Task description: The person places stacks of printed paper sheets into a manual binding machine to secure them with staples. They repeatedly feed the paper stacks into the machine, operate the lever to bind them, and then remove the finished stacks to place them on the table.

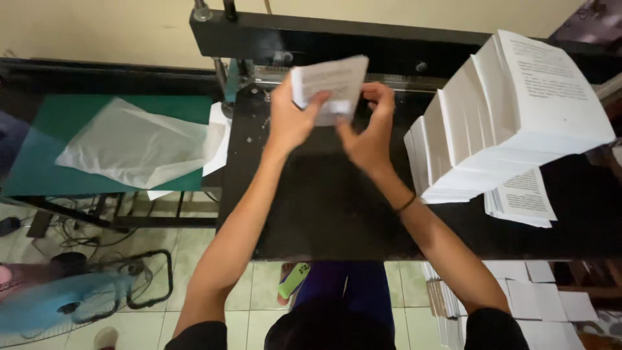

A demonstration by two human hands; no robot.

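Both hands (left (pixel 293 120), right (pixel 368 133)) grip a small printed paper stack (pixel 330 87), fingers closed around it.

Bare forearms, black short sleeves, thin dark band on right wrist, blue trousers, green sandal

Matt white paper booklet (pixel 330 87); matt black metal counter (pixel 324 201); crinkled translucent plastic sheet (pixel 133 146) on smooth green mat (pixel 39 168).

Small print-finishing workshop: black cutter bed (pixel 324 207), stacked printed booklets (pixel 505 123), floor fan (pixel 71 301), tiled floor (pixel 259 285)
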